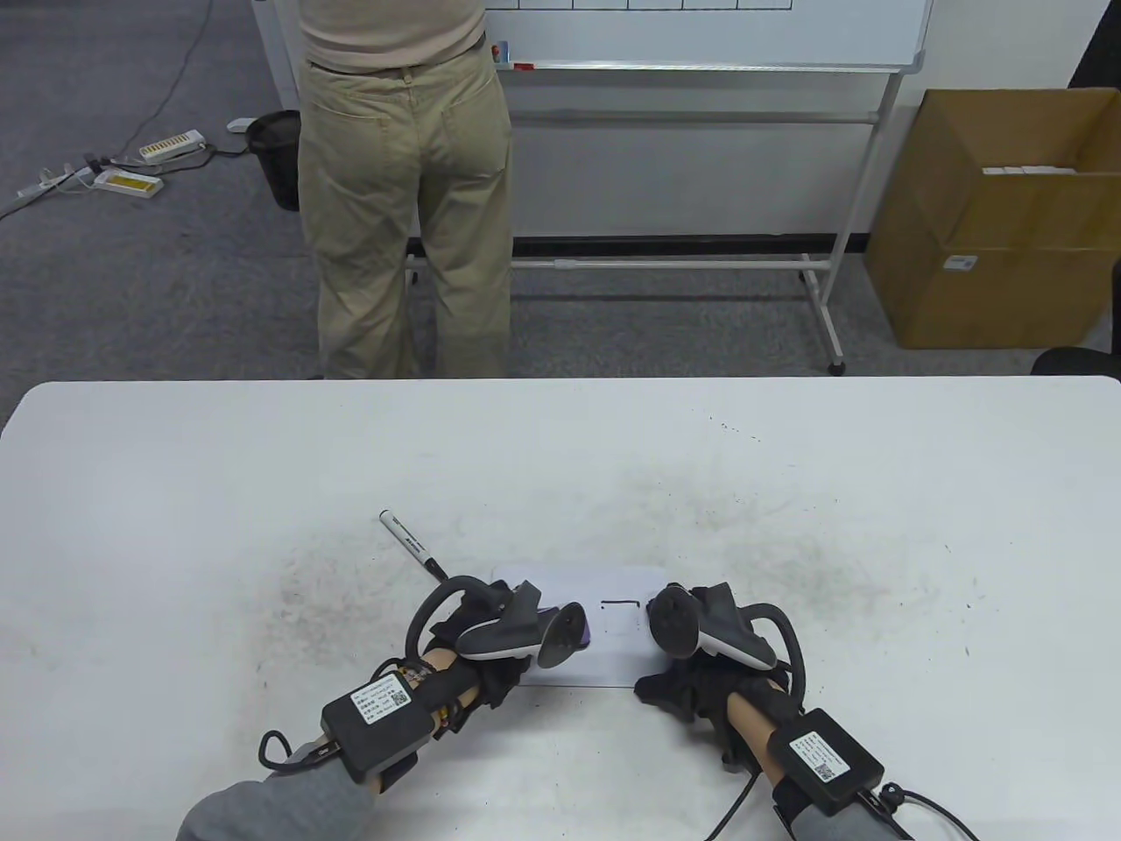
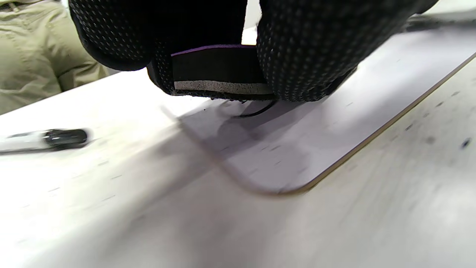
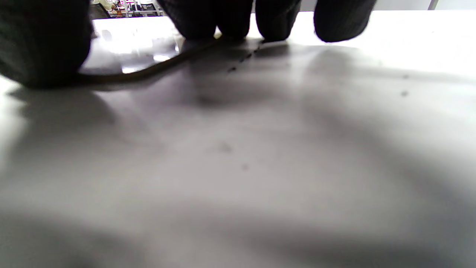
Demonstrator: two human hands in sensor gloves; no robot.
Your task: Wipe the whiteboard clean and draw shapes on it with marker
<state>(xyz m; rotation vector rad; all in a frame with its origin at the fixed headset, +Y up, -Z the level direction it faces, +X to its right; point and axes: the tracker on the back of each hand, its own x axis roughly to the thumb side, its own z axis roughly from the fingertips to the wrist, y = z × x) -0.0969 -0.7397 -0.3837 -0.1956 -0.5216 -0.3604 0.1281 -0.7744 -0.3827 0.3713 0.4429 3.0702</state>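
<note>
A small whiteboard (image 1: 613, 661) lies flat on the white table (image 1: 175, 491) near the front edge, with a black line drawing (image 1: 622, 603) on it. My left hand (image 1: 525, 635) grips a purple-topped eraser (image 2: 219, 70), fingers (image 2: 305, 56) curled round its sides. The eraser's felt is pressed on the whiteboard (image 2: 334, 130), close to a black stroke (image 2: 256, 111). My right hand (image 1: 687, 679) lies flat at the board's right end, its fingertips (image 3: 275, 22) straight and down by the board's edge (image 3: 148, 72). A black-capped marker (image 1: 412, 545) lies loose on the table, left of the board.
A person in khaki trousers (image 1: 407, 193) stands past the table's far edge, facing a large whiteboard on a stand (image 1: 701, 66). A cardboard box (image 1: 998, 219) sits on the floor at the right, a black bin (image 1: 276, 158) at the left. Grey smudges mark the tabletop.
</note>
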